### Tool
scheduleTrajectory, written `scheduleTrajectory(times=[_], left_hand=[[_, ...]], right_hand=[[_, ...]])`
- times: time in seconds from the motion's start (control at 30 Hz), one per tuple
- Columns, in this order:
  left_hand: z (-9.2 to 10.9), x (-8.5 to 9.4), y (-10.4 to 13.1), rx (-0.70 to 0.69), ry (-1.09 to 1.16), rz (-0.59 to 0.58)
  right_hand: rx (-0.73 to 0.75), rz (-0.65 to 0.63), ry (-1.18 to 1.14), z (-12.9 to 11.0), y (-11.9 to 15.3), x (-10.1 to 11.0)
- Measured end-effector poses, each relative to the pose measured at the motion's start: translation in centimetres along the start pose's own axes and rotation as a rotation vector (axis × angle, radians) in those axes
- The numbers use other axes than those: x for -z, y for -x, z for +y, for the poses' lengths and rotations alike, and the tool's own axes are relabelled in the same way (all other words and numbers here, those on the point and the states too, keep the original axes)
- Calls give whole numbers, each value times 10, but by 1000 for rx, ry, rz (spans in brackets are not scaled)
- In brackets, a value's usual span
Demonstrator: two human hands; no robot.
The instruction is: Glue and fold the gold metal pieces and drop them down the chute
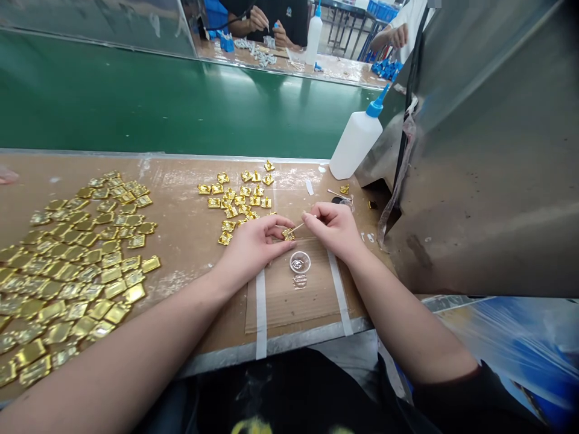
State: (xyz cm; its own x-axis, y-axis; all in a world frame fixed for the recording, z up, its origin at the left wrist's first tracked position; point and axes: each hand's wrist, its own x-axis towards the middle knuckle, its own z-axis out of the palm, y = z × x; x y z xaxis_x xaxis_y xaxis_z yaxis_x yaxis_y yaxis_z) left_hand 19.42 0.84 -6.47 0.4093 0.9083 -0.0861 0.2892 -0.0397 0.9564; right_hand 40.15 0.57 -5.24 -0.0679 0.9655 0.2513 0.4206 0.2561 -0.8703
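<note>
Two bare hands work over one cardboard sheet (294, 307), which two strips of white tape (261, 313) cross near its sides; the left hand (257, 241) grasps one small gold piece (288, 234) between thumb and fingers, just above the sheet's far edge; the right hand (332, 228) pinches one thin stick (298, 227), its end at that piece; one clear round cup (300, 263) sits on the sheet, with one shiny patch (299, 282) just on its near side. Beyond the left hand lie roughly twenty loose gold pieces (245, 191), some overlapping and some partly hidden, so an exact count is not possible; farther left spreads a pile of flat gold plates (76, 253), dozens of them, too crowded to count. Beyond the right hand are one cotton swab (340, 196) and one single gold fitting (344, 189); one white bottle (356, 144) with a blue nozzle leans near the metal panel (474, 150); across the green belt (136, 102) are one more bottle (313, 37) and two people, partly in view.
</note>
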Motion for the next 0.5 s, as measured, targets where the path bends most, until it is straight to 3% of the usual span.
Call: scheduleTrajectory(times=[0.5], left_hand=[[3,0,1,11,-23,2]], right_hand=[[30,-37,26,1,1,-1]])
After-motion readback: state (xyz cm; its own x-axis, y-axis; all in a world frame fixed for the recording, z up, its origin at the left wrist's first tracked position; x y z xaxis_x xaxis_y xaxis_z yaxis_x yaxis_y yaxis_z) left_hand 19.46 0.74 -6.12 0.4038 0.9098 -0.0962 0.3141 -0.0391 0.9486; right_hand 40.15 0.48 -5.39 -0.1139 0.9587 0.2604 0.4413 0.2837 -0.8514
